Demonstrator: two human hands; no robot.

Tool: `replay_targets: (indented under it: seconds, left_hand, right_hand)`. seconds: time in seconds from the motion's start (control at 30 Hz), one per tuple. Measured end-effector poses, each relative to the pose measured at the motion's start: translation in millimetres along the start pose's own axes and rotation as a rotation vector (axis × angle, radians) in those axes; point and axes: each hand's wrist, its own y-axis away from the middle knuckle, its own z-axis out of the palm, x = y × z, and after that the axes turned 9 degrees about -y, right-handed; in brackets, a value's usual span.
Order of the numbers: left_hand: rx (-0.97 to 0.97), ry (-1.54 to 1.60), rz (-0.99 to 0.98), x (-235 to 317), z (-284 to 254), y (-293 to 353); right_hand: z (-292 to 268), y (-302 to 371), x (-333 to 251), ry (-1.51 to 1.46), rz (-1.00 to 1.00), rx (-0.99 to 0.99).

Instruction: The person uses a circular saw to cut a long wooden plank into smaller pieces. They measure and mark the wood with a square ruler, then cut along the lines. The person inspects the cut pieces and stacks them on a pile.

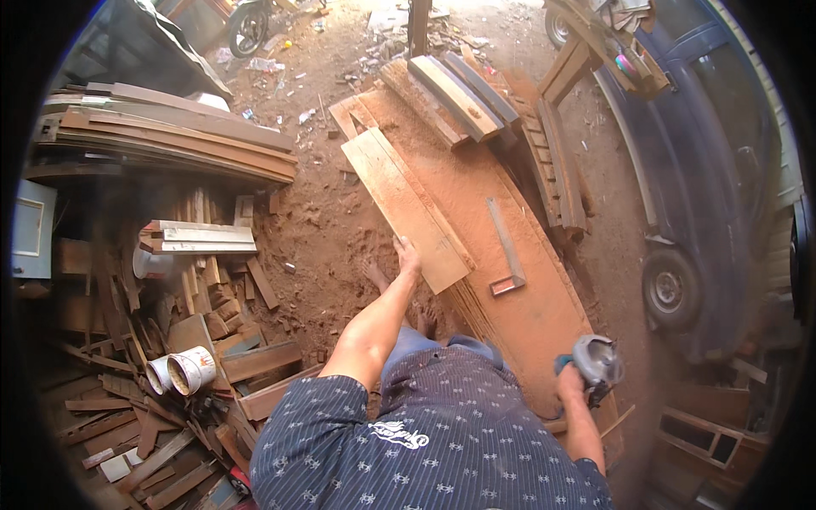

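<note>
My left hand (408, 255) grips the left edge of a pale wooden board (398, 195) that lies slantwise in front of me. Its fingertips are partly hidden at the board's edge. Out to the right, my right hand (571, 388) is closed round the handle of a circular saw (598, 365), near the right edge of a long, sawdust-covered work surface (544, 340). The saw's blade is too small to make out. A try square (505, 242) rests on the sawdust between the board and the saw, apart from both hands.
Thick timber pieces (459, 98) lie across the far end of the work surface. Stacked planks (170, 136) and scrap wood with white buckets (194, 371) crowd the left. A dark blue vehicle (697, 178) stands at the right. Bare earth (314, 221) shows beside my feet.
</note>
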Motion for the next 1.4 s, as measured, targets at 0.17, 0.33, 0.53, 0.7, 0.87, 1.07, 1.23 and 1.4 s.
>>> replay_targets:
  seconds: [0.17, 0.33, 0.53, 0.7, 0.87, 1.07, 1.23, 1.4]
  left_hand:
    - [-0.154, -0.085, -0.190, -18, 8, -12]
    - [-0.246, 0.043, -0.014, -57, -11, -48]
    - [-0.248, -0.040, -0.055, 26, -76, 46]
    - [-0.429, -0.058, -0.132, 46, -115, 126]
    - [-0.643, -0.080, -0.263, 28, -129, 171]
    - [-0.612, -0.149, -0.305, -28, -120, 153]
    - [-0.625, -0.047, -0.303, -34, -100, 131]
    - [-0.596, 0.009, -0.349, -36, -85, 115]
  right_hand:
    - [-161, 55, -21, -0.301, -0.055, 0.191]
    - [-258, 113, -80, -1.150, 0.075, 0.125]
    - [-240, 142, -143, -1.386, -0.151, -0.127]
    - [-165, 129, -178, -1.362, -0.349, -0.344]
    - [-124, 114, -208, -1.103, -0.586, -0.411]
    - [-75, 100, -226, -0.997, -0.687, -0.303]
    - [-56, 86, -240, -1.013, -0.721, -0.234]
    - [-51, 73, -250, -1.045, -0.749, -0.216]
